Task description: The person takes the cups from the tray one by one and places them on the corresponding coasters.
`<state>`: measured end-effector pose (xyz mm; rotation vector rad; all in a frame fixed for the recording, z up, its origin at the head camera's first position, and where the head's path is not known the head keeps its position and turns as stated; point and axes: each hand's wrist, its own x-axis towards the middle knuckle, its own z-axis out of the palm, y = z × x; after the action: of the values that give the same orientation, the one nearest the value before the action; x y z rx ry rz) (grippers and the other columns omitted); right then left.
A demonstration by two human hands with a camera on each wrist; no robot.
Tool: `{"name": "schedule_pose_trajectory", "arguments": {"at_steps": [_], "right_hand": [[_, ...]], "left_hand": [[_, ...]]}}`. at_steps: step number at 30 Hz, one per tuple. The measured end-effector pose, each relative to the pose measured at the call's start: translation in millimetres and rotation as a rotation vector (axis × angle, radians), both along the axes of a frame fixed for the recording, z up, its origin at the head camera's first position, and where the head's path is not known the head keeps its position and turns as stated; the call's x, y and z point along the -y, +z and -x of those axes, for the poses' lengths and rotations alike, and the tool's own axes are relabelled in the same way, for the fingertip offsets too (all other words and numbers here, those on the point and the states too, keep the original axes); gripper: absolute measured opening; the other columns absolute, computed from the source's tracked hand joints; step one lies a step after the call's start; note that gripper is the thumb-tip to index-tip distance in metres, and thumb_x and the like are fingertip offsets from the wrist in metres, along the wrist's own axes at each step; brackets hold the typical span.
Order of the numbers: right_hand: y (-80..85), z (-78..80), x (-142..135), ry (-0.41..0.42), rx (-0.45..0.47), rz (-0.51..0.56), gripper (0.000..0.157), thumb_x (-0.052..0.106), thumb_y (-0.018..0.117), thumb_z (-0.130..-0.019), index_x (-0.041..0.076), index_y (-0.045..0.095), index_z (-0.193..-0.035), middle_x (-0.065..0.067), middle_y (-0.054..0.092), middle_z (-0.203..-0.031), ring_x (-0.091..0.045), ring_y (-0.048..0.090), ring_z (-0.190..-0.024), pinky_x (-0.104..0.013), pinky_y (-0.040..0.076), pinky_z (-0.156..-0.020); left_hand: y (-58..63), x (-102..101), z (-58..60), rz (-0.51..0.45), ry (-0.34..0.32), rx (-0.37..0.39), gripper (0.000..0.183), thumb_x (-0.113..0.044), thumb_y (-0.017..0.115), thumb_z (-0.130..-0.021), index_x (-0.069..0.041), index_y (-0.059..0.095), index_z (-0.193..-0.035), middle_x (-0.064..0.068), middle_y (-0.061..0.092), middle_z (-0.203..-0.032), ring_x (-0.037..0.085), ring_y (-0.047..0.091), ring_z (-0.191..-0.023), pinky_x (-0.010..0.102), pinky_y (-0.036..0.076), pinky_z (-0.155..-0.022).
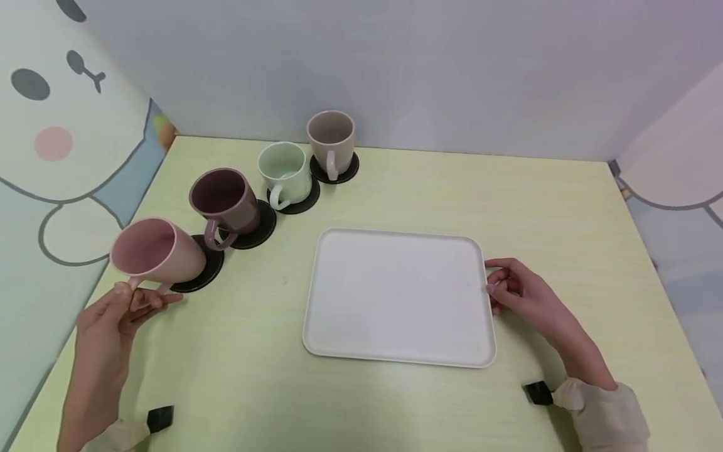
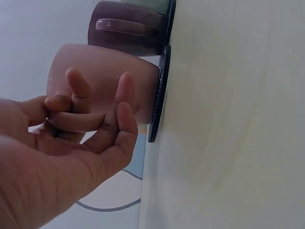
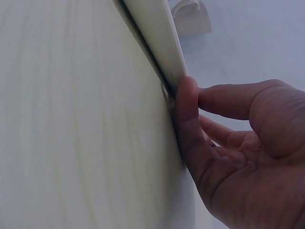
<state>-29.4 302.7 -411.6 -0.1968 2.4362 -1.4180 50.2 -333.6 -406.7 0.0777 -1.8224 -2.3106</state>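
At the left, my left hand (image 1: 113,311) grips the handle of a pink mug (image 1: 169,254), with fingers passed through the handle. The mug's base sits right at a black round coaster (image 2: 162,95), as the left wrist view shows. A white rectangular tray (image 1: 398,298) lies in the middle of the table. My right hand (image 1: 522,292) is at the tray's right edge, pinching the rim between thumb and curled fingers. In the right wrist view, a fingertip (image 3: 187,90) meets the tray's raised edge, and part of the grip is hidden behind the fingers.
A dark purple mug (image 1: 243,210), a pale green mug (image 1: 296,182) and a taupe mug (image 1: 341,141) stand on black coasters in a diagonal line toward the back. A grey wall (image 1: 452,75) borders the table's far edge. Cartoon-printed panels (image 1: 62,163) stand at the sides.
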Motion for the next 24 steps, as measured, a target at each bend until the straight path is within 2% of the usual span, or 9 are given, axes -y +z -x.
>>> {"name": "schedule_pose_trajectory", "arguments": {"at_steps": [4,9,14,18,21,22,24], "right_hand": [[0.0,1.4,2,0.008,-0.004,-0.003,0.045,0.008,0.063,-0.104,0.000,0.046,-0.144,-0.015,0.059,-0.107,-0.017,0.067,-0.075,-0.030,0.062,-0.068],[1.6,1.5,2,0.008,-0.012,-0.011,0.045,0.007,0.063,-0.104,-0.001,0.045,-0.144,-0.015,0.059,-0.107,-0.017,0.067,-0.075,-0.030,0.062,-0.068],[-0.5,-0.5,0,0.008,0.004,0.001,0.045,0.008,0.063,-0.104,-0.001,0.045,-0.144,-0.014,0.059,-0.107,-0.018,0.068,-0.075,-0.031,0.062,-0.068],[-0.8,-1.1,1,0.005,0.008,0.006,0.046,0.009,0.063,-0.104,-0.001,0.045,-0.145,-0.015,0.059,-0.108,-0.017,0.068,-0.077,-0.031,0.062,-0.069],[-0.5,-1.0,1,0.003,0.008,0.003,0.046,0.008,0.063,-0.104,-0.001,0.045,-0.145,-0.016,0.059,-0.108,-0.017,0.067,-0.077,-0.031,0.062,-0.068],[-0.5,-0.9,1,0.003,0.008,0.001,0.046,0.008,0.063,-0.104,-0.001,0.045,-0.145,-0.016,0.059,-0.108,-0.017,0.067,-0.076,-0.031,0.062,-0.068],[-0.5,-0.6,1,0.006,0.005,-0.003,0.046,0.007,0.063,-0.104,-0.001,0.045,-0.145,-0.017,0.059,-0.108,-0.017,0.067,-0.076,-0.031,0.062,-0.068]], "left_hand": [[-2.3,4,-2.1,-0.024,-0.034,-0.022,0.037,-0.010,0.039,-0.113,0.009,0.065,-0.095,0.012,0.073,-0.090,0.026,0.081,-0.095,0.024,0.059,-0.091],[0.1,3,-1.0,0.005,-0.058,-0.031,0.039,-0.012,0.037,-0.113,0.008,0.064,-0.094,0.010,0.075,-0.091,0.023,0.081,-0.097,0.023,0.060,-0.090],[3.9,-3,0.4,0.056,0.006,0.044,0.038,-0.020,0.041,-0.113,0.004,0.058,-0.088,0.007,0.076,-0.091,0.020,0.081,-0.092,0.022,0.060,-0.085],[5.8,-5,0.4,0.080,0.069,0.094,0.034,-0.021,0.046,-0.112,0.001,0.058,-0.090,0.005,0.075,-0.091,0.017,0.080,-0.086,0.021,0.061,-0.082],[8.3,-7,-0.3,0.184,0.142,0.168,0.026,-0.024,0.049,-0.112,-0.003,0.062,-0.101,-0.002,0.074,-0.097,0.011,0.080,-0.082,0.015,0.059,-0.079],[10.2,-8,-0.6,0.255,0.167,0.212,0.023,-0.025,0.049,-0.112,-0.006,0.061,-0.106,-0.005,0.072,-0.100,0.007,0.079,-0.081,0.013,0.058,-0.077],[15.2,-9,-2.7,0.456,0.213,0.317,0.017,-0.030,0.047,-0.112,-0.016,0.057,-0.116,-0.013,0.064,-0.108,-0.004,0.075,-0.081,0.009,0.055,-0.075]]}}
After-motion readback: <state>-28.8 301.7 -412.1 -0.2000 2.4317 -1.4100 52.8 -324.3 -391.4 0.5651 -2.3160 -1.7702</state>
